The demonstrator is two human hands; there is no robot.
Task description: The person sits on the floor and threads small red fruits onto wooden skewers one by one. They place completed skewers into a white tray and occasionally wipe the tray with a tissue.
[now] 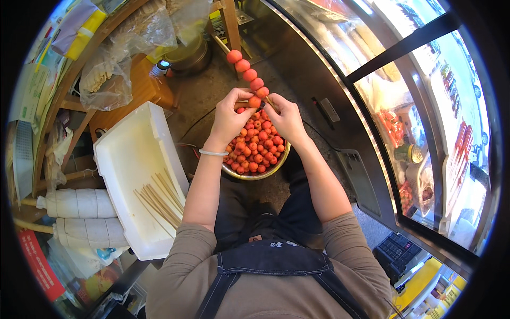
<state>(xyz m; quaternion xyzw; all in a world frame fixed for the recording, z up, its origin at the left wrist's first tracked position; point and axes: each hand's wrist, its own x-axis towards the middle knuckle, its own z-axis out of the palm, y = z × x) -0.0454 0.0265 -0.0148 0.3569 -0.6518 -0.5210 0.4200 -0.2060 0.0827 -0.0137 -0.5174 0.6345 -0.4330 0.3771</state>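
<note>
A wooden skewer threaded with several red hawthorn fruits (250, 74) slants up and away from my hands, its bare end pointing to the upper left. My left hand (232, 115) pinches a single orange-red hawthorn (255, 102) between thumb and fingers, close to the lowest threaded fruit. My right hand (286, 117) grips the lower part of the skewer (272, 104). At its fingertips, against the pinched fruit, is a small dark piece; I cannot tell what it is. Below both hands stands a round metal bowl (263, 176) heaped with loose hawthorns (255, 147).
To the left, a white foam box (119, 199) holds several bare wooden skewers (159, 199). Plastic bags (105, 79) hang by a wooden stool (139, 89). White wrapped rolls (79, 203) lie beyond the box. A glass display case (398, 131) borders the right side.
</note>
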